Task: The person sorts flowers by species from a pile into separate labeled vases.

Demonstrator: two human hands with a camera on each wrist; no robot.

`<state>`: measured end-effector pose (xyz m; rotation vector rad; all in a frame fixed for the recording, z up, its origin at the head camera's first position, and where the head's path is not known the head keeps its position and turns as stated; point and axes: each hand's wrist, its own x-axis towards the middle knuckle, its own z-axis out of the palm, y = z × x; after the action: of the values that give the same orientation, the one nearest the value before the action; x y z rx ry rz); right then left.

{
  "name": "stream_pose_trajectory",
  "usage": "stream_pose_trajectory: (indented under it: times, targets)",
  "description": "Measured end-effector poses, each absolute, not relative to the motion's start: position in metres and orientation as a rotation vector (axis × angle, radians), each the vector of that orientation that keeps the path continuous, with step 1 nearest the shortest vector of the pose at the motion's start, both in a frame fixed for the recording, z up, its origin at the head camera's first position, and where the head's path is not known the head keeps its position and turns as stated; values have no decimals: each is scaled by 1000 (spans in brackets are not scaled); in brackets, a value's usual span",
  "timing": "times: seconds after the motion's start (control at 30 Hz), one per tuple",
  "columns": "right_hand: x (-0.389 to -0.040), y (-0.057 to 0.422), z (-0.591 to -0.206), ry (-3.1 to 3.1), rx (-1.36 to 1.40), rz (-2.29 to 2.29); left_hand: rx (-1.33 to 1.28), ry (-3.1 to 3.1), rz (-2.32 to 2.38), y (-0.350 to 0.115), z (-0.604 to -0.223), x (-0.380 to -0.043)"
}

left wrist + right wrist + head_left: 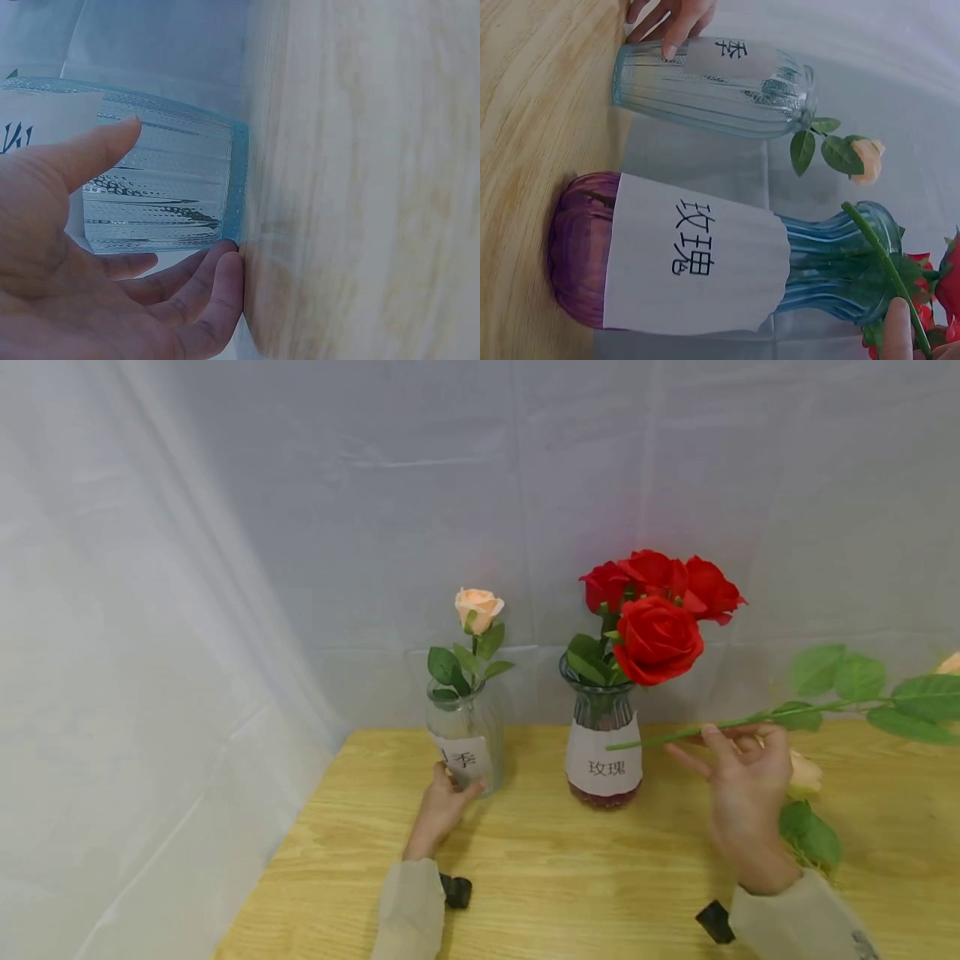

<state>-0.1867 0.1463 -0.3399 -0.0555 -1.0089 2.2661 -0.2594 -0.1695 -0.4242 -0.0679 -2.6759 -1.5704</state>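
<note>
My left hand (438, 814) holds a clear ribbed glass vase (492, 735) low down, thumb in front and fingers at its side. One peach rose (478, 610) with green leaves stands in this vase, which bears a white paper label (465, 758). At the right, my right hand (750, 793) pinches the stem (847, 703) of a leafy flower. Its stem's cut end overlaps the second vase's label in the head view; its peach bloom (951, 664) is cropped by the right edge. The stem (877, 247) crosses before that vase's neck in the right wrist view.
A blue-and-purple glass vase (606, 800) with a white label holds several red roses (660, 639) between my hands. Another peach flower (806, 774) lies on the wooden table (570, 893), partly behind my right hand. White sheeting (375, 527) hangs behind the table.
</note>
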Motion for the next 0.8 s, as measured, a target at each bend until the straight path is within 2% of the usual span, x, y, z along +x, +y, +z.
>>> stream_pose_trajectory:
  times: [0.8]
  targets:
    - [-193,91,-337,-979,103,2225,-57,-2676,-1568,-169,-424,-260]
